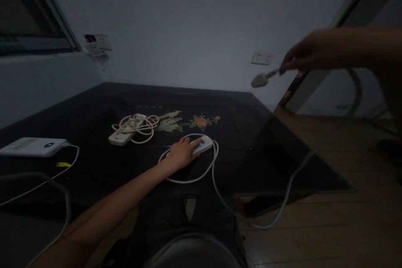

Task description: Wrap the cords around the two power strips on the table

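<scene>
My left hand (182, 153) is over a white power strip (204, 144) on the dark table, thumb at its near side and index finger stretched along its top. The hand hides the strip's left half. A loop of white cord (214, 163) lies round the strip, runs off the table's front edge and rises to the right. Up at the right, my right hand (301, 52) pinches the cord just behind a pale plug (259, 80). That plug hangs in the air, pointing left, below and in front of a wall socket (261, 57); it is slightly blurred.
A second power strip (121, 137) with its cord coiled on top lies left of my left hand. Farther left is a white power bank (33, 146) with a cable plugged in. More sockets (101, 42) hang on the wall near the window. Flowers decorate the tabletop (232, 167).
</scene>
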Motion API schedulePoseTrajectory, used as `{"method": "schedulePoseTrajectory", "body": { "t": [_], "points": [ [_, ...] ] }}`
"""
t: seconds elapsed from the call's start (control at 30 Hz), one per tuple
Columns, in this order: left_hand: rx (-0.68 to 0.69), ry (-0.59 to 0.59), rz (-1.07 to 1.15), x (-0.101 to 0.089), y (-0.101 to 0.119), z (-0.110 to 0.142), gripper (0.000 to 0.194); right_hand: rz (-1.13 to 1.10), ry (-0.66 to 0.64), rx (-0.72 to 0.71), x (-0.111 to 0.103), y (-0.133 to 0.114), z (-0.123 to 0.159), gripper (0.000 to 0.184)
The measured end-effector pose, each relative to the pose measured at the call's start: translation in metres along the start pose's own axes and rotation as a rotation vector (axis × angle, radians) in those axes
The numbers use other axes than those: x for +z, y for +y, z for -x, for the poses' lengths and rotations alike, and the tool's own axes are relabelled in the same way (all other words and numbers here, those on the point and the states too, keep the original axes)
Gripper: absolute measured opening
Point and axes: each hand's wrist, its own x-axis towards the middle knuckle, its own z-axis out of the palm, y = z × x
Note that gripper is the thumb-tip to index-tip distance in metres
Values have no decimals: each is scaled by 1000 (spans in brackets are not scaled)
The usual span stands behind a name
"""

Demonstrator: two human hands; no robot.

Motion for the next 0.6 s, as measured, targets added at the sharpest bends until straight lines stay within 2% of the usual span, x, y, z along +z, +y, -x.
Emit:
{"method": "schedulePoseTrajectory", "body": {
  "t": [0.1,0.2,0.27,0.33,0.43,0.5,0.6],
  "points": [
    [-41,-24,5,-4,0,-7,62,155,181,7,-31,5,-46,55],
    [-118,-31,16,-6,-1,-17,61,79,438,24,-52,1,-70,76],
    [-168,-25,19,-7,-1,-25,61,10,616,50,-58,-5,-76,83],
    [-199,-21,25,-7,-2,-30,61,-58,763,85,-55,-14,-77,79],
    [-219,-29,65,-8,-6,-34,62,-147,838,88,-30,-27,-79,55],
    [-212,-37,110,-10,-11,-34,62,-164,683,43,-1,-36,-80,44],
    [-195,-27,192,-15,-24,-31,56,-131,525,16,50,-51,-81,35]
  ]
}}
